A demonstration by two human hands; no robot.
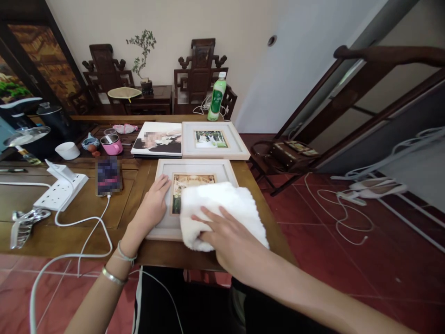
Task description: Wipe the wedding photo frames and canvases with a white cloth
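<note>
A light wooden picture frame with a small wedding photo lies face up near the table's front edge. My left hand holds it by its left border, with the fingers over the rim. Spread over the frame's right side is a fluffy white cloth, which hides part of the photo. My right hand is pressed on the cloth, gripping a fold at its near left corner. Behind this frame lie a second picture frame and, beside it, a panel with a portrait.
A green bottle stands at the far edge. Left are a phone on a white cable, a power strip, a pink cup and a white bowl. A wooden chair stands right of the table.
</note>
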